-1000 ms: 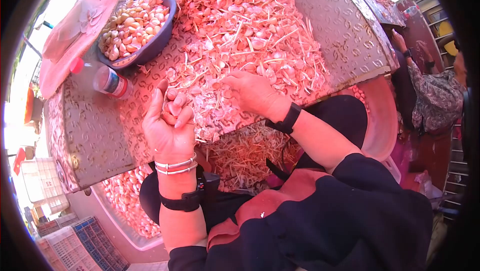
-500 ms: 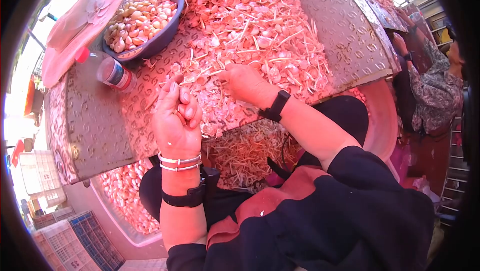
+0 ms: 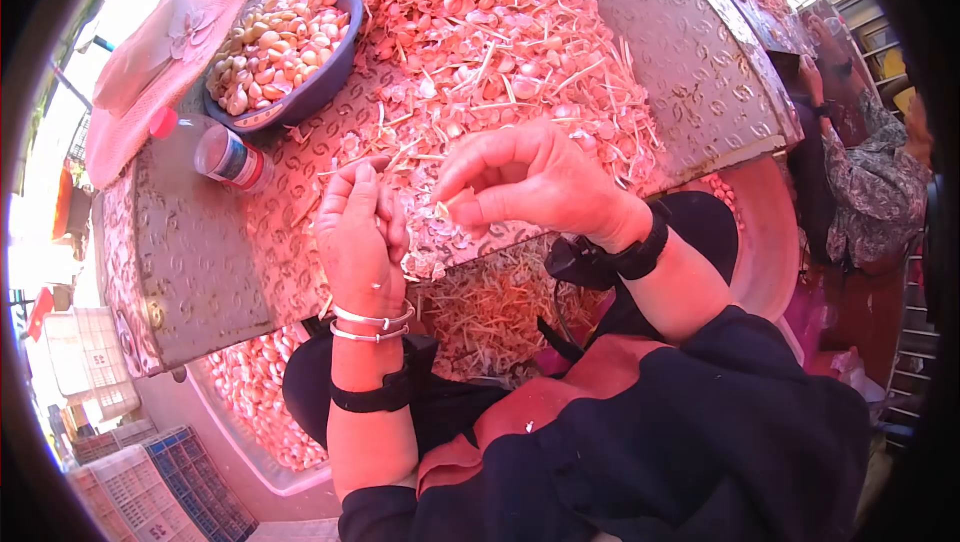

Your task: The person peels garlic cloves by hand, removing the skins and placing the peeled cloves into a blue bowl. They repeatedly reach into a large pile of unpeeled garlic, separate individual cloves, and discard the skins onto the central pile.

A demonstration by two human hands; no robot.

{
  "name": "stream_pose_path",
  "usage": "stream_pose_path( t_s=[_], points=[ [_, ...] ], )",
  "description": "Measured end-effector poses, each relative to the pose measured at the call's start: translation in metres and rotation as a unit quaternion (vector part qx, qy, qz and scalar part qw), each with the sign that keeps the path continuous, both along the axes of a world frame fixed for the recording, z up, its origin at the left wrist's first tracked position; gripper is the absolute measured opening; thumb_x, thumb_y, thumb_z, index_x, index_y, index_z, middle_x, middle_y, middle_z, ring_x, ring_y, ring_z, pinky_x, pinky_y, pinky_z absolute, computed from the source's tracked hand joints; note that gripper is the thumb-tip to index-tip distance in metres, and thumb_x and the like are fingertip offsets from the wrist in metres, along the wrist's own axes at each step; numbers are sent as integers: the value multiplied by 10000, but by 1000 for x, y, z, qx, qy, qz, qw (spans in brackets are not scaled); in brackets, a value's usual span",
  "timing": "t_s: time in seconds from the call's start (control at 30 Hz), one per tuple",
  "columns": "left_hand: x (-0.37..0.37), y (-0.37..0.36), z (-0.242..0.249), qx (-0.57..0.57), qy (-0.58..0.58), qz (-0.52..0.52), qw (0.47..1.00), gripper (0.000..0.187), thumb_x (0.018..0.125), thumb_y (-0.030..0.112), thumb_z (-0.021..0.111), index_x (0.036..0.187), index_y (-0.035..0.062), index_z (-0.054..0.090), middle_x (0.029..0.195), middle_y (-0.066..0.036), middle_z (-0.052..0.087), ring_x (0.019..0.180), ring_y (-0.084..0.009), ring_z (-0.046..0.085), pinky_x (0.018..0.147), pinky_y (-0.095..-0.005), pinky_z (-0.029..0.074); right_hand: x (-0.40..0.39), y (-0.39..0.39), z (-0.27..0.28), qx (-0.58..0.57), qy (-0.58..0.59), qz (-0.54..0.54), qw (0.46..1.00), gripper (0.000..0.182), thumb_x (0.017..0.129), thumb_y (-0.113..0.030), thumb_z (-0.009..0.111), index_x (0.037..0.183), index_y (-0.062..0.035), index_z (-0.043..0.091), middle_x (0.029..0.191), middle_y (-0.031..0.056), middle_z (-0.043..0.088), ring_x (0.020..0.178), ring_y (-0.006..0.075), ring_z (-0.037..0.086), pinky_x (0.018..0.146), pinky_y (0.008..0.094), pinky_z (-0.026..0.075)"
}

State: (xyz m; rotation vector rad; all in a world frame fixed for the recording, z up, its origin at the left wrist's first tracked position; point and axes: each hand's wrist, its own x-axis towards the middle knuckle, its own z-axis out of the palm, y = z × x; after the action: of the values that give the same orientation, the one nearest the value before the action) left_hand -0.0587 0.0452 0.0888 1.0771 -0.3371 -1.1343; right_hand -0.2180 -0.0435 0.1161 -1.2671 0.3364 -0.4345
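Observation:
My left hand is closed over the near edge of the metal table, thumb pressed to the index finger. A thin dark tip shows at its fingertips; what the curled fingers hold is hidden. To its right, my right hand pinches a small pale piece of garlic between thumb and finger, a little apart from the left hand. Beyond both hands lies a heap of garlic cloves, skins and stalks. A blue bowl of garlic cloves stands at the back left.
Left of the hands are a plastic bottle and a sun hat. Below the table edge sit a tub of cloves and a pile of stalks. Crates stand lower left. Another person sits at the right.
My right hand has come back from the heap towards me and turned, now showing a pale piece at its fingertips. The left hand has shifted slightly right and down, still closed.

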Motion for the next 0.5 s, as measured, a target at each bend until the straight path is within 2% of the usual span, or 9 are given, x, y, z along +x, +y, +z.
stream_pose_path(
  t_s=[0.03,0.1,0.13,0.2,0.23,0.3,0.43,0.5],
  points=[
    [4,0,0,3,-2,-3,1000,150,932,169,458,970,41,526,565,30,392,417,-44,350,344,-180,264,-7,13,20,74,-28,67,995,142,792,-12,637,927,31,626,825,56,644,693,84,597,632,218,499],
    [11,1,0,-48,103,42,993,156,936,164,445,977,34,523,597,9,408,438,-59,364,347,-179,265,-12,35,37,90,-108,223,965,166,768,22,654,931,30,621,815,75,643,711,96,614,599,215,501],
    [15,2,-4,-68,122,24,990,164,939,169,439,990,33,516,632,0,423,463,-66,377,356,-182,273,-17,48,54,136,-130,262,946,144,770,14,658,909,29,624,806,70,639,679,93,607,579,208,490],
    [14,2,-6,-67,135,18,988,165,940,169,438,995,32,513,635,0,423,466,-65,375,360,-183,276,-11,61,73,65,-246,345,903,104,769,2,665,858,29,619,776,37,614,652,86,579,578,202,466],
    [13,2,-6,-69,149,17,986,167,941,168,437,1001,31,509,637,0,424,469,-65,374,364,-184,279,-9,74,72,74,-323,338,881,98,764,4,671,842,24,615,773,39,610,667,83,578,585,211,469],
    [10,2,-2,-70,140,14,988,168,943,164,431,1010,26,501,639,1,420,470,-62,371,365,-182,277,-11,107,76,239,-411,274,836,165,796,-113,661,854,38,629,794,130,617,715,259,604,621,329,478],
    [13,6,3,-75,122,42,989,193,936,160,440,1060,14,466,655,4,391,495,-62,361,362,-184,260,-9,102,80,288,-399,277,825,150,804,-105,652,847,38,631,784,135,621,701,273,608,611,331,481],
    [14,6,4,-76,127,39,988,190,936,159,438,1059,16,466,661,4,394,493,-63,360,366,-181,266,-7,93,82,219,-396,301,840,147,807,-104,649,844,37,632,786,133,623,704,270,608,615,326,483]
  ],
)
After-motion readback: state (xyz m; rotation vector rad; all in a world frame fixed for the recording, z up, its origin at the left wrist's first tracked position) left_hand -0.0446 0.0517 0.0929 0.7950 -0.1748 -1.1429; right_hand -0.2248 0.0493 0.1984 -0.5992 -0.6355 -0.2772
